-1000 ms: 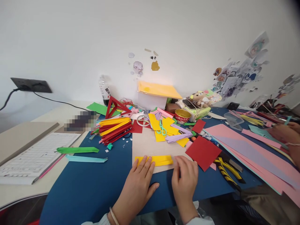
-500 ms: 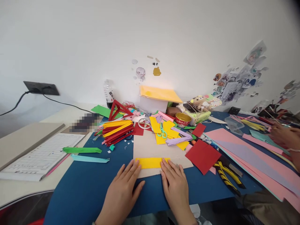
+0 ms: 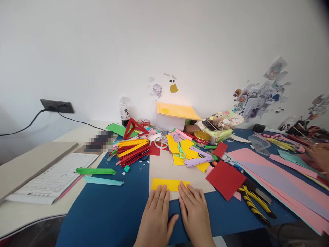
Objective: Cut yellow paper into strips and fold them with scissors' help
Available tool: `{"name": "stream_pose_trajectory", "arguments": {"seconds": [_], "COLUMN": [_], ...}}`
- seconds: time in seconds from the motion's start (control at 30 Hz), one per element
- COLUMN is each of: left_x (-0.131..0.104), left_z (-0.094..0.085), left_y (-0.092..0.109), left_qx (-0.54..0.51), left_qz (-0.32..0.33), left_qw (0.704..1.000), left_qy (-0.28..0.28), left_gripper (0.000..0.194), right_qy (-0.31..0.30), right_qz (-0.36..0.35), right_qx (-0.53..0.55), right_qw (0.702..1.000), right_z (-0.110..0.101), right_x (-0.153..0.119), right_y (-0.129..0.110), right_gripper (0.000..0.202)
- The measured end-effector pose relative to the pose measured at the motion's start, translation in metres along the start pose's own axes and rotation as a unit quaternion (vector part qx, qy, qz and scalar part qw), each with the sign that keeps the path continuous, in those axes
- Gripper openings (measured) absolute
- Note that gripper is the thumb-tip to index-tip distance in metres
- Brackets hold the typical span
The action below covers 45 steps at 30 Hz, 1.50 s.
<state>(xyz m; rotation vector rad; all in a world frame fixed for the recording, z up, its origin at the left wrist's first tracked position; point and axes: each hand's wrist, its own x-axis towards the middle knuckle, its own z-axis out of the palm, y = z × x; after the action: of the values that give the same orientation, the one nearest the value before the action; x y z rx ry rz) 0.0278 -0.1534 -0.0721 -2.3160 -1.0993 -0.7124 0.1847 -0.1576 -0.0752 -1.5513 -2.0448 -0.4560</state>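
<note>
A folded strip of yellow paper [image 3: 171,185] lies flat across a light cardboard sheet [image 3: 160,166]. My left hand [image 3: 157,209] rests flat, fingertips on the strip's lower edge left of its middle and thumb held apart. Fingers stretched out, my right hand [image 3: 193,209] presses on the strip's right part. Neither hand grips anything. Beyond the strip, mint-green scissors [image 3: 180,151] lie on yellow paper pieces [image 3: 189,147] beside folded lilac strips [image 3: 197,161]. A red paper square [image 3: 225,180] sits to the right of the cardboard.
Yellow-black pliers [image 3: 257,206] lie at right, near long pink sheets [image 3: 272,175]. To the left are a bundle of red and yellow strips [image 3: 133,152], a green strip [image 3: 96,171], a light blue strip [image 3: 104,181] and a notebook [image 3: 56,178]. Another person's hand [image 3: 318,154] shows at far right.
My left hand has slid right along the yellow strip, from its left end toward the middle. My right hand stays on the right part. The whole view has shifted slightly.
</note>
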Motion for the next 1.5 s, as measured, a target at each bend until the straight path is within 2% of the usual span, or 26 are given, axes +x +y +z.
{"name": "stream_pose_trajectory", "arguments": {"seconds": [0.13, 0.27, 0.4, 0.5, 0.6, 0.7, 0.8, 0.93, 1.03, 1.13, 1.23, 1.37, 1.5], "left_x": [0.001, 0.010, 0.019, 0.026, 0.035, 0.042, 0.038, 0.023, 0.019, 0.023, 0.030, 0.034, 0.034], "left_z": [-0.006, -0.009, -0.005, -0.003, -0.002, -0.006, -0.015, -0.023, -0.022, -0.017, -0.013, -0.009, -0.005], "left_y": [-0.005, -0.011, -0.019, -0.028, -0.040, -0.051, -0.057, -0.058, -0.060, -0.066, -0.073, -0.083, -0.089], "left_qx": [-0.026, -0.023, -0.018, -0.034, -0.048, -0.074, -0.104, -0.136, -0.140, -0.137, -0.148, -0.182, -0.225], "left_qz": [-0.007, -0.010, -0.037, -0.015, 0.028, 0.053, 0.035, 0.030, 0.030, 0.024, 0.015, -0.010, -0.032], "left_qw": [0.999, 0.998, 0.996, 0.994, 0.992, 0.990, 0.992, 0.990, 0.990, 0.990, 0.989, 0.981, 0.969], "left_qy": [-0.027, -0.059, -0.080, -0.099, -0.116, -0.105, -0.066, -0.024, 0.009, 0.021, 0.002, -0.064, -0.094], "left_gripper": [0.053, 0.050, 0.044, 0.039, 0.034, 0.029, 0.022, 0.022, 0.026, 0.026, 0.024, 0.020, 0.020], "right_qy": [0.033, 0.078, 0.010, -0.029, -0.041, -0.087, -0.102, -0.066, -0.041, -0.029, -0.027, -0.016, -0.022], "right_qz": [-0.013, -0.003, -0.008, -0.006, -0.032, -0.074, -0.088, -0.084, -0.112, -0.148, -0.168, -0.173, -0.136], "right_qx": [0.002, 0.052, 0.194, 0.283, 0.247, 0.167, 0.097, 0.031, 0.032, 0.059, 0.086, 0.117, 0.170], "right_qw": [0.999, 0.996, 0.981, 0.959, 0.967, 0.979, 0.986, 0.994, 0.992, 0.987, 0.982, 0.978, 0.976], "right_z": [-0.001, -0.009, -0.022, -0.031, -0.034, -0.029, -0.019, -0.010, -0.010, -0.011, -0.009, -0.006, -0.006], "right_x": [-0.001, 0.000, 0.009, 0.024, 0.042, 0.053, 0.053, 0.045, 0.046, 0.051, 0.054, 0.054, 0.053], "right_y": [-0.004, -0.021, -0.030, -0.014, 0.013, 0.031, 0.032, 0.024, 0.024, 0.029, 0.036, 0.042, 0.042], "right_gripper": [0.033, 0.030, 0.032, 0.032, 0.035, 0.035, 0.031, 0.033, 0.028, 0.014, 0.004, 0.012, 0.013]}}
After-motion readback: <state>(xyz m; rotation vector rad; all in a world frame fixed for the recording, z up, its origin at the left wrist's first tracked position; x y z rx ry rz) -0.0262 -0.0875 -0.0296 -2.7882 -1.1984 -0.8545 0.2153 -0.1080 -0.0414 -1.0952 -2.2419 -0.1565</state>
